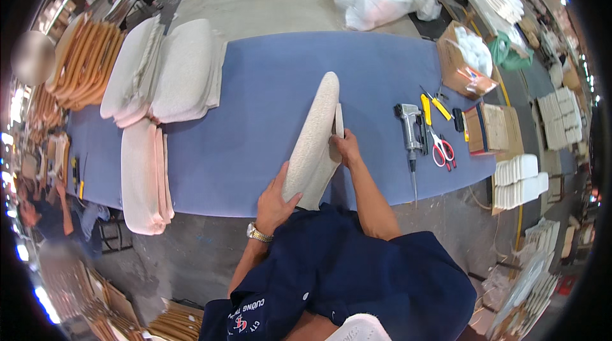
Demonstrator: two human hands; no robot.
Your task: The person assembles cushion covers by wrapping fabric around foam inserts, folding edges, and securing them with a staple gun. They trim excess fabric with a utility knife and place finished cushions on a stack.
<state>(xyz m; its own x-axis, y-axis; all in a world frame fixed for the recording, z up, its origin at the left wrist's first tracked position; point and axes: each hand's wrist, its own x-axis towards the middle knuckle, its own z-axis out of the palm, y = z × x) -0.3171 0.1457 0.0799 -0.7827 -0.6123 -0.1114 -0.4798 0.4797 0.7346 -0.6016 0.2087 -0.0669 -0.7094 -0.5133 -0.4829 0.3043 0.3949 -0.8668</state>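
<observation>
An upholstered seat pad (313, 133) in cream textured fabric is tilted up on its edge over the blue-covered table (255, 86). My left hand (275, 204) holds its near left side, the thumb lying across the lower edge. On the pad's other side, my right hand (346, 148) grips a thin pale edge piece or flap; its exact join to the pad is hidden. A metal-banded watch sits on my left wrist.
Stacked cream pads (185, 73) lie on the left, with more pads (143, 175) overhanging the front edge. To the right are an air staple gun (410, 127), red-handled scissors (440, 149), yellow-handled tools (440, 108) and cardboard boxes (488, 127). Another person (60, 213) sits far left.
</observation>
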